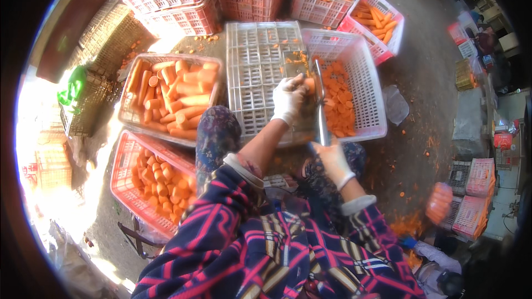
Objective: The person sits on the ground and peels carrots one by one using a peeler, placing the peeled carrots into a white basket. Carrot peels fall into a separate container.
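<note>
My left hand (289, 96), in a white glove, holds a piece of carrot (309, 85) against the blade of a long cutting knife (321, 104). The knife lies lengthwise at the right edge of an upturned pale plastic crate (262, 66). My right hand (333, 161), gloved too, grips the knife's near end. Right of the blade, a white crate (372, 91) holds many carrot slices (340, 106). Orange shreds (305, 59) lie near the blade's far end. Part of the carrot piece is hidden by my left fingers.
Peeled carrots (193, 87) fill a crate (170, 57) at left; thick cut pieces (160, 182) fill a pink crate (139, 211) nearer me. More carrot crates (322, 6) stand beyond. A plastic bag (395, 104) lies on the floor at right. A co-worker's sleeve and blue glove (408, 242) show at lower right.
</note>
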Tool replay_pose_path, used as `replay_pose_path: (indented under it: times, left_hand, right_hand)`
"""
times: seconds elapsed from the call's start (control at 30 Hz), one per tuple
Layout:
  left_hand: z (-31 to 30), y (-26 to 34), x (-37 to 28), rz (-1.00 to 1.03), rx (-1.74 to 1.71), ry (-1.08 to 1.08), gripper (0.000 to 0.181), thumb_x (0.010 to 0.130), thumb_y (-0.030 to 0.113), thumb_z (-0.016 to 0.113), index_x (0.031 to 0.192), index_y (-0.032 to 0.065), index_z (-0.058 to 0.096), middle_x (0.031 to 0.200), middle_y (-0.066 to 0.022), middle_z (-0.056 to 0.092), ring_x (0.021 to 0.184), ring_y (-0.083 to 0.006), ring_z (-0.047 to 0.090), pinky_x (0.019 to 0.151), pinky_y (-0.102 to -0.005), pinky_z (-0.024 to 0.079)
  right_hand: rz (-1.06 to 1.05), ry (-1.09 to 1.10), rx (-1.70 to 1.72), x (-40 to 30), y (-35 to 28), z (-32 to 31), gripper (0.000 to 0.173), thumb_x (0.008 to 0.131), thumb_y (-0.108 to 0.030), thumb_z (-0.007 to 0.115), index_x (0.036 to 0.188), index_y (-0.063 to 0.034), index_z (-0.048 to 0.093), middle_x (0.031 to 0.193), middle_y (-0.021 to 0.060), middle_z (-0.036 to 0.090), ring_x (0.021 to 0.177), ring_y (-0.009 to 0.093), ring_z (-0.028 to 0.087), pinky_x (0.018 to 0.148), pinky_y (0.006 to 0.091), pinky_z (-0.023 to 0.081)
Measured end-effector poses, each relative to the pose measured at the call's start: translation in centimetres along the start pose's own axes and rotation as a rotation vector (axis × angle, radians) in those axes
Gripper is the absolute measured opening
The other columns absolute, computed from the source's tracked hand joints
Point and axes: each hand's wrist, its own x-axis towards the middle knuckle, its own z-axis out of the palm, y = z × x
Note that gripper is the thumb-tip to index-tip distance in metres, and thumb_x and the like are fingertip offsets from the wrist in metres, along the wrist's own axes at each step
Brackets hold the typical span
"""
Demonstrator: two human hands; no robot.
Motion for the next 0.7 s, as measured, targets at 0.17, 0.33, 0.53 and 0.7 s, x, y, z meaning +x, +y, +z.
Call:
replay_pose_path:
  times: [0.17,0.33,0.53,0.7]
  left_hand:
    - [1.3,1.2,-1.2,-0.077,-0.094,0.003,0.03,0.085,0.005,0.07,0.115,0.0047,0.07,0.109,-0.0055,0.068,0.099,-0.013,0.063,0.089,-0.0253,0.048]
    - [1.1,2.0,-0.9,-0.09,0.029,-0.038,0.029,0.086,0.006,0.069,0.115,0.005,0.07,0.106,-0.0047,0.068,0.096,-0.0119,0.062,0.088,-0.0254,0.048]
    - [1.0,0.9,-0.8,-0.08,-0.133,-0.032,0.032,0.085,0.004,0.07,0.116,0.0051,0.07,0.108,-0.0033,0.07,0.098,-0.0105,0.063,0.09,-0.0245,0.048]
    - [1.3,0.3,-0.1,-0.087,-0.145,0.025,0.03,0.085,0.005,0.069,0.115,0.0042,0.07,0.11,-0.0044,0.069,0.099,-0.0124,0.064,0.09,-0.0247,0.048]
  right_hand:
    - [0.302,-0.232,0.311,-2.6,-10.5,-2.4,0.027,0.089,-0.011,0.069,0.106,-0.0003,0.052,0.071,0.0027,0.057,0.047,0.008,0.048,0.037,0.024,0.037]
    - [0.237,-0.046,0.176,-2.0,-4.3,-0.3,0.025,0.087,-0.008,0.067,0.108,-0.0051,0.053,0.073,0.004,0.058,0.049,0.01,0.049,0.04,0.026,0.038]
    - [0.084,0.004,0.073,2.4,5.3,0.4,0.034,0.085,-0.009,0.07,0.115,-0.0031,0.056,0.068,0.0013,0.056,0.051,0.011,0.051,0.045,0.0289,0.041]
    - [0.236,-0.12,0.125,-2.3,-6.7,-1.4,0.022,0.089,-0.014,0.068,0.105,-0.0035,0.057,0.071,0.0006,0.058,0.049,0.008,0.051,0.04,0.0207,0.039]
